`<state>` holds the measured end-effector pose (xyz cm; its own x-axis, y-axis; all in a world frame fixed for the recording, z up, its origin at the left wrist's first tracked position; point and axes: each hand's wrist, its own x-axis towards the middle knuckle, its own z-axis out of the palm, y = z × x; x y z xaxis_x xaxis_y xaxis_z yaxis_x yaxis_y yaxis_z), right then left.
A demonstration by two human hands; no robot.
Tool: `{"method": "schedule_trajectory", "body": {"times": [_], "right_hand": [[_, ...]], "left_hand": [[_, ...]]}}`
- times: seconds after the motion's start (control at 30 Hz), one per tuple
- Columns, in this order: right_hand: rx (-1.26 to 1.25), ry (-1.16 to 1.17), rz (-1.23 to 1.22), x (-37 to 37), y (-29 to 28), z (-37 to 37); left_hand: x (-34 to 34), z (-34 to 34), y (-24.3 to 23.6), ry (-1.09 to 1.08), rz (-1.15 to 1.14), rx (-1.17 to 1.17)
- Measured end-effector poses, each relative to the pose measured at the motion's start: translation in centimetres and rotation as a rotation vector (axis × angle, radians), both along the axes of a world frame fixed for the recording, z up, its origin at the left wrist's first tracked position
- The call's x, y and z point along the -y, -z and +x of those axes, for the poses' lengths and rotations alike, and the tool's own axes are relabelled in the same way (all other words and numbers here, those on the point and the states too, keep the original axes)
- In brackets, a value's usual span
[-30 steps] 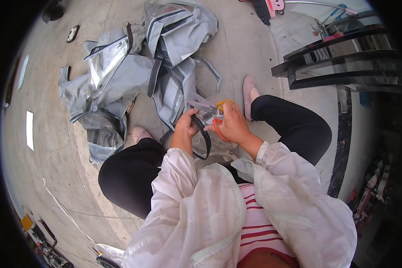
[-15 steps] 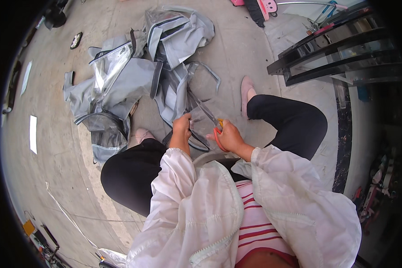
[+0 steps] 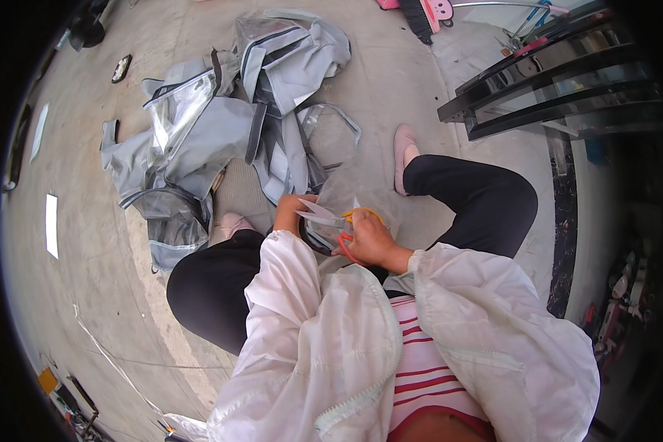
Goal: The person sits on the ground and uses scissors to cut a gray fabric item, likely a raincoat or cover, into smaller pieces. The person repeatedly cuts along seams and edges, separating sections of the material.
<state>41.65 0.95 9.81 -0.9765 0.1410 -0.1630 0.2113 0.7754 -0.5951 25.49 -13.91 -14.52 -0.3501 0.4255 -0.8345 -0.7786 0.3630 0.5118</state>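
My right hand (image 3: 373, 240) grips a pair of scissors (image 3: 323, 216) by its orange-red and yellow handles. The blades stand apart and point left, crossing in front of my left hand (image 3: 291, 212). My left hand is closed on the dark-edged border of a clear plastic sheet (image 3: 361, 190), its fingertips partly hidden by the blades. This sheet hangs between my knees and adjoins a crumpled heap of grey fabric (image 3: 221, 125) with clear panels and dark trim on the floor ahead. Whether the blades touch the plastic, I cannot tell.
A black metal rack (image 3: 545, 92) stands at the right. A pink and black brush head (image 3: 423, 18) lies at the far edge. On the concrete floor (image 3: 110, 243) at the left are a small dark oval object (image 3: 121, 68) and a white strip (image 3: 51, 226). My shoes flank the plastic.
The scissors have come nearer and swung left, blades now spread across my left hand. My left hand has shifted slightly left and turned. The fabric heap stays on the floor.
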Motion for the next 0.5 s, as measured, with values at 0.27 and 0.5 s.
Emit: {"method": "schedule_trajectory", "body": {"times": [0.27,0.5], "right_hand": [[0.132,0.103,-0.003,-0.9,-1.2,-0.3],[0.044,0.226,-0.062,-3.3,-2.8,3.0]], "left_hand": [[-4.0,-0.4,-9.9,-0.293,0.164,0.186],[-9.4,0.0,-18.7,-0.666,0.658,0.091]]}}
